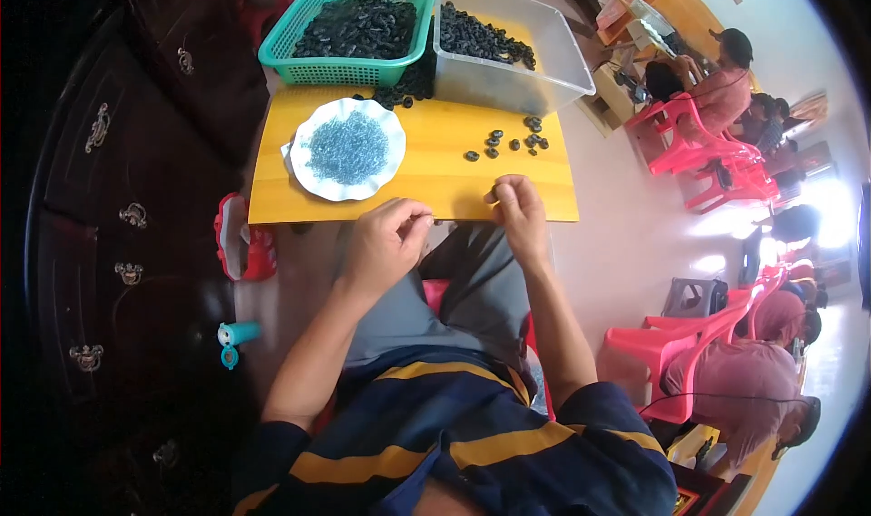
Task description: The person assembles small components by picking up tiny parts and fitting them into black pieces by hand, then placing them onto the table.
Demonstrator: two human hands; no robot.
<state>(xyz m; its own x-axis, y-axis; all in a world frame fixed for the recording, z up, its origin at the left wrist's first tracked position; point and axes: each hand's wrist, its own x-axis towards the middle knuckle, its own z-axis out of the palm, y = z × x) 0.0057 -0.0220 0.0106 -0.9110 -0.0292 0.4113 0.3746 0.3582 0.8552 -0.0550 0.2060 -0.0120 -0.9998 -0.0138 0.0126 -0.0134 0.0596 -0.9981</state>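
Note:
My right hand (521, 217) is over the front edge of the yellow table (435, 167), its thumb and fingers pinching a small round black part (492, 196). To its left, my left hand (388, 242) is closed in a pinch at the same edge. Whatever those fingertips hold, if anything, is too small to make out. Beyond the left hand stands a white wavy-rimmed plate (396, 146) heaped with tiny clear bluish pieces (349, 149). Several loose black parts (514, 144) lie scattered on the table beyond my right hand.
At the far side are a green mesh basket (279, 52) and a clear plastic bin (517, 85), both holding many black parts. Dark drawers (109, 199) line the left. A red bag (260, 253) and a teal bottle (241, 333) are beside me. People sit on pink chairs (694, 144) at right.

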